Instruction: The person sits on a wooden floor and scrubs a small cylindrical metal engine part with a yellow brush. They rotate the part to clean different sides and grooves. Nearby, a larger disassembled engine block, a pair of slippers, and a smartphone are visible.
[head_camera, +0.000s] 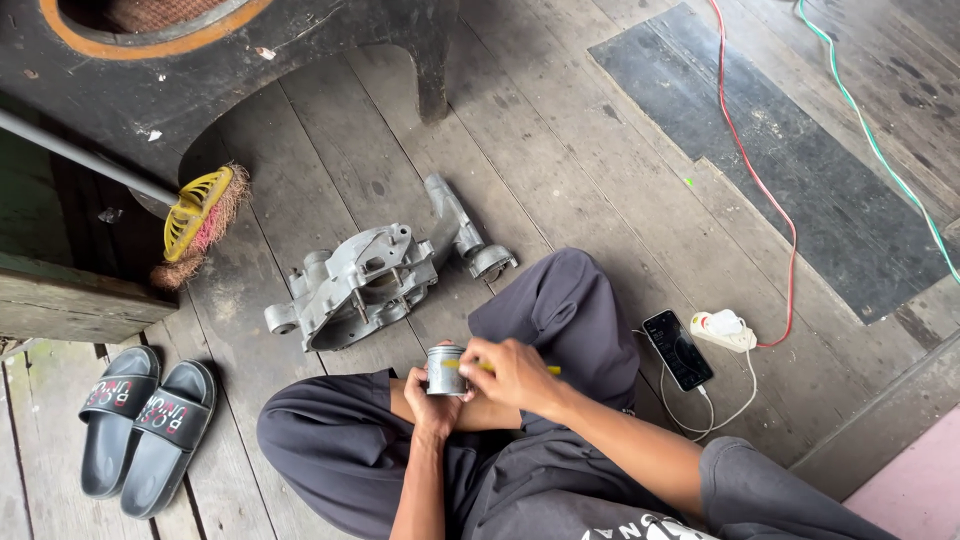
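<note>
I sit cross-legged on a wooden floor. My left hand (430, 392) grips a small silver metal piston (444, 369) from below, above my lap. My right hand (512, 372) is closed around a thin yellow tool (550, 370), whose tip rests against the piston's side. A grey cast-metal engine casing (355, 285) lies on the floor just beyond my knees, with a second grey metal part (462, 230) next to it on the right.
A pair of black slide sandals (140, 425) sits at the left. A yellow-headed broom (200, 220) leans under a dark wooden table (200, 90). A phone (677, 348) on a cable and a white power strip (725, 330) lie at the right, with red and green wires (765, 190) running away.
</note>
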